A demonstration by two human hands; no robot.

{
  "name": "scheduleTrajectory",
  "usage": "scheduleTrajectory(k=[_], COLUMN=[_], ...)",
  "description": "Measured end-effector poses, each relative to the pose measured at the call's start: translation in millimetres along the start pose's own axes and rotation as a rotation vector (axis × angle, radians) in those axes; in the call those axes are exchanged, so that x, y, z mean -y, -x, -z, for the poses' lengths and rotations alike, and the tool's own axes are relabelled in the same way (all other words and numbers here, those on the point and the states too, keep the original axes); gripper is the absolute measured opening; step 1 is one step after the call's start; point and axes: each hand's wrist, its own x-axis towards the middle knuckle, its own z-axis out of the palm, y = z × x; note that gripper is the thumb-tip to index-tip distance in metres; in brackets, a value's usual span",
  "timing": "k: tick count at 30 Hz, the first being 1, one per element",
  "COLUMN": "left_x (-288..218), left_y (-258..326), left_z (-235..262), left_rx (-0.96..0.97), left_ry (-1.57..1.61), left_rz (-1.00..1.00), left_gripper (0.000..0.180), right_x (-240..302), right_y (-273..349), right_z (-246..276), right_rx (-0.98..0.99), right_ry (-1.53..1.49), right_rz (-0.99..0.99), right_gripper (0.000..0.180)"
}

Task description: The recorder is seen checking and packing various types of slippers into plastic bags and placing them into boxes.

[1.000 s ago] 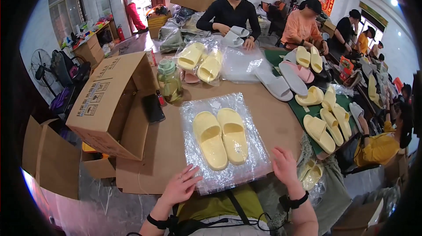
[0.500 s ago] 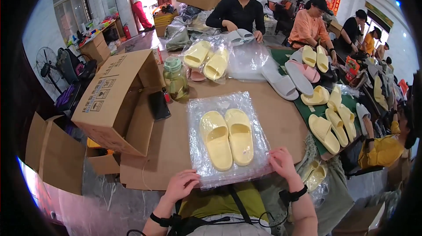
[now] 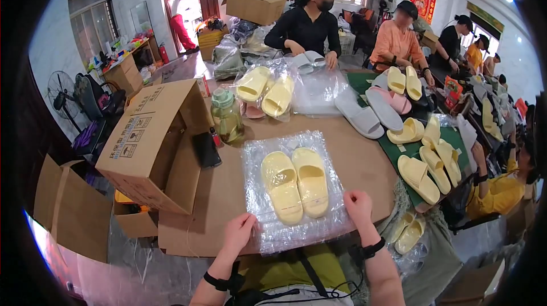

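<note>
A pair of pale yellow slide slippers (image 3: 312, 189) lies side by side in a clear plastic bag (image 3: 336, 183), toes away from me. The bag rests flat on the cardboard-covered table at my front edge, and a thin seam or fold line crosses over the slippers' heels. My left hand (image 3: 238, 232) is closed in a pinch on the bag's near left edge. On the opposite side my right hand (image 3: 359, 209) pinches the bag's right edge, its fingers curled together. The fingertips of both hands are partly hidden.
Left of the bag are a black phone (image 3: 205, 150), a green-lidded jar (image 3: 227, 115) and an open cardboard box (image 3: 154, 146). Bagged yellow slippers (image 3: 278, 96) lie beyond. More yellow slippers (image 3: 417, 178) and grey ones (image 3: 359, 113) are at right. A co-worker (image 3: 307, 27) stands opposite.
My fingers have closed from a looser hold into pinches on the bag's sides. A line of plastic now crosses the slippers' heels. The view has shifted slightly.
</note>
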Motion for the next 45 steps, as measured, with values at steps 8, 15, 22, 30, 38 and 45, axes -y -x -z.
scheduleTrajectory(k=[8,15,22,30,38,45], left_x=[-21,-42,1,-5,-15,-9], left_y=[3,16,1,6,7,8], left_z=[-11,-43,-51,-53,-52,-50], left_rx=[-0.27,0.027,0.131,0.143,0.223,0.184], left_ry=[-0.576,-0.728,-0.724,-0.728,-0.727,-0.707], left_rz=[-0.235,-0.85,-0.651,-0.601,-0.535,-0.554], left_gripper=[0.023,0.056,0.059,0.057,0.065,0.063], right_x=[-4,-2,19,107,52,-3], right_y=[6,11,19,69,66,47], right_z=[-7,-10,-7,-33,-41,10], right_rx=[0.017,-0.045,-0.07,0.51,0.456,0.365], right_ry=[0.094,0.13,0.172,0.077,0.303,0.411], right_rz=[-0.039,-0.003,-0.001,0.698,0.522,0.296], right_gripper=[0.031,0.03,0.02,0.068,0.078,0.08])
